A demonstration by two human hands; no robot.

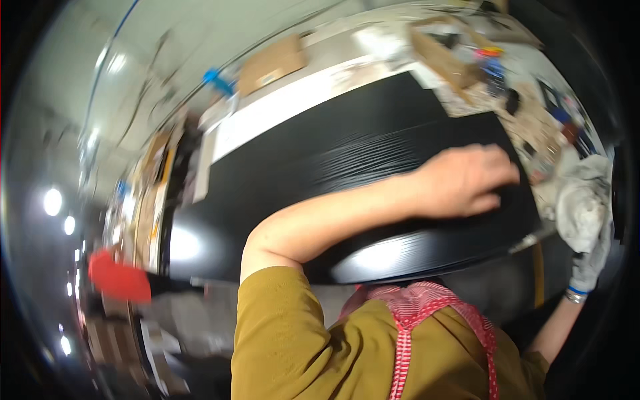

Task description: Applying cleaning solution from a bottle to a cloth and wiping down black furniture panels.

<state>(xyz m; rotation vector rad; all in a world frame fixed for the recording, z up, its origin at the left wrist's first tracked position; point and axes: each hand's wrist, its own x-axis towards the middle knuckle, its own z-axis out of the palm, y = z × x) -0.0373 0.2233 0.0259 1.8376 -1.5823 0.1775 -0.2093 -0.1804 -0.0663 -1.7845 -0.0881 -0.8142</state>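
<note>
A glossy black sheet or panel (280, 160) lies across the work table in front of me, with wrinkles in the middle of its surface. My bare left hand (467, 180) reaches across to its right part, fingers curled and blurred; anything inside them is hidden. Out at the far right, beyond the panel's edge, my right hand (589, 270) wears a pale grey glove with a blue cuff. It grips a bunched whitish-grey cloth (582, 200), whose folds cover most of the fingers.
White sheeting (260, 123) and a cardboard piece (270, 65) lie behind the panel. An open cardboard box (433, 57), a blue bottle (493, 73) and small clutter occupy the right back. A red object (119, 277) juts out at the left, near boxes (110, 343).
</note>
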